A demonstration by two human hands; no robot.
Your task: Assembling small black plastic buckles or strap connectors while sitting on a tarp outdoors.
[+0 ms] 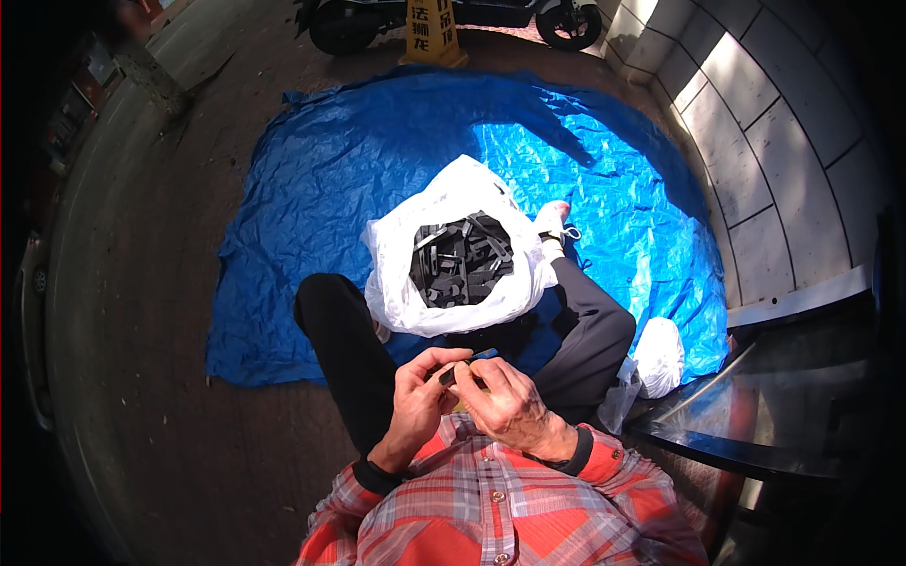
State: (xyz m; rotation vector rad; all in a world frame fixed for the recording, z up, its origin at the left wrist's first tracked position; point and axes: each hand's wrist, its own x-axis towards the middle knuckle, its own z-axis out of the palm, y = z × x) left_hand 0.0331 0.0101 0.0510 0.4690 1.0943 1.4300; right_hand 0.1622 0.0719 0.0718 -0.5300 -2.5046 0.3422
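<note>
My left hand (417, 398) and my right hand (510, 407) meet in front of my chest, fingers bent and pinched close together. Between their fingertips is a small black piece (446, 376), too small to make out its kind. A dark bit with a blue edge (485, 355) shows just above the right fingers. Beyond the hands, a white plastic bag (385, 283) stands between my legs with its mouth rolled wide. Many small black strip-like pieces (460, 259) fill it, some with shiny edges.
A crumpled blue tarp (302, 189) covers the ground. To the right lie a tied white bag (660, 358) and a dark glossy surface (755, 415), near a tiled wall (755, 179). A yellow sign (433, 33) and a parked scooter (344, 28) stand at the far edge.
</note>
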